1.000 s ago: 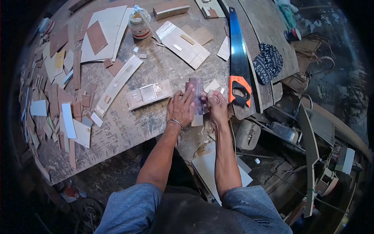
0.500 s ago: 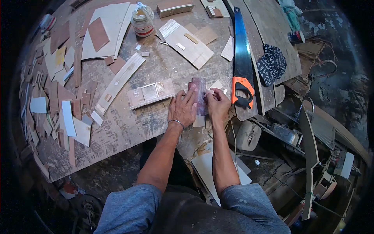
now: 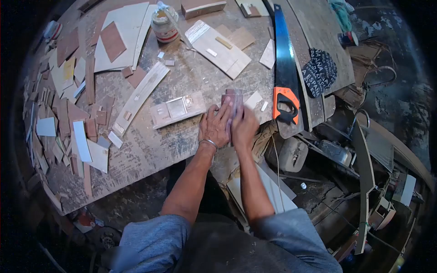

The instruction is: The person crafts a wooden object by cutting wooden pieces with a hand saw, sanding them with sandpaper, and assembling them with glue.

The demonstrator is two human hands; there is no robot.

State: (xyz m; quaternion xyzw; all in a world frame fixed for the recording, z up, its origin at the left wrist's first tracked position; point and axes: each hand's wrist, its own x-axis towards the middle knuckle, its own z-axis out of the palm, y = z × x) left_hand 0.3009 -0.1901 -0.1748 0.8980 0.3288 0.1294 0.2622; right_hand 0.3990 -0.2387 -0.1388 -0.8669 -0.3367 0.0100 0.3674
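My left hand [image 3: 215, 123], with a thin bracelet at the wrist, lies with fingers stretched out, pressing on a dark reddish piece of wood [image 3: 234, 97] near the table's front edge. Over the right side of that piece is my right hand [image 3: 244, 127], its fingers curled and blurred by motion. Whatever they hold is hidden. A pale wood offcut [image 3: 253, 99] and a small white piece [image 3: 264, 106] lie just right of it. Left of my left hand rests a light wooden block with a raised rectangular frame [image 3: 178, 110].
A handsaw [image 3: 285, 77] with an orange handle lies to the right, beside a dark lettered cap [image 3: 319, 73]. A jar [image 3: 164, 28] with a brush stands at the back. Several wood scraps [image 3: 68, 109] cover the left side, and a long strip [image 3: 140, 98] lies nearer.
My right hand has moved left and nearer to me over the dark wood, exposing the small white piece on the right. My left hand stays on the wood. The view has shifted slightly.
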